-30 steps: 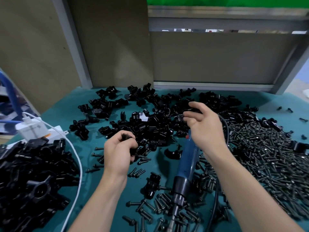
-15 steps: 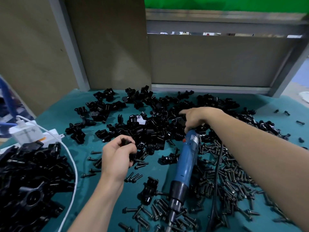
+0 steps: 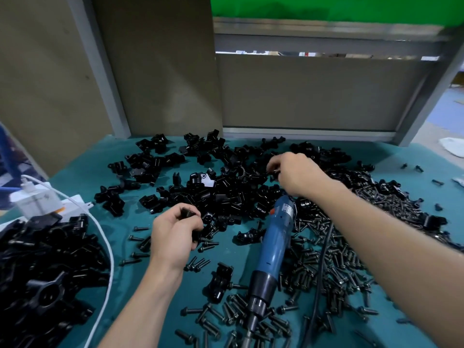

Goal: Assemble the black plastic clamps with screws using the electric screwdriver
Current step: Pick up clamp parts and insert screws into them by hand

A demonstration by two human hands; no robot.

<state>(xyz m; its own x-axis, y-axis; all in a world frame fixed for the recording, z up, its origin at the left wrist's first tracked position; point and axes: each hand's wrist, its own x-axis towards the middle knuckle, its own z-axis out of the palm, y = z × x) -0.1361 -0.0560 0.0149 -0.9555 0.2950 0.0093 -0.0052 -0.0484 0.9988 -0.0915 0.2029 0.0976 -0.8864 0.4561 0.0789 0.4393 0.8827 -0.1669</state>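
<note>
Left hand (image 3: 175,234) grips a clamp piece (image 3: 187,213); right hand (image 3: 293,172), two o'clock from it, curls into the clamp pile (image 3: 226,192), hold unclear. Screwdriver (image 3: 273,247) lies between, tip toward six.

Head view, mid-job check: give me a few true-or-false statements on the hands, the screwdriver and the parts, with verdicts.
1. The electric screwdriver lies on the teal mat, in neither hand. True.
2. The left hand is empty. False: it grips a black clamp piece.
3. The right hand is over the pile of black clamp parts, fingers curled down into it. True.
4. The big heap of screws lies left of the screwdriver. False: it lies to its right, under the right forearm.
5. The screwdriver's bit end points away from the person. False: it points toward the near edge.
</note>
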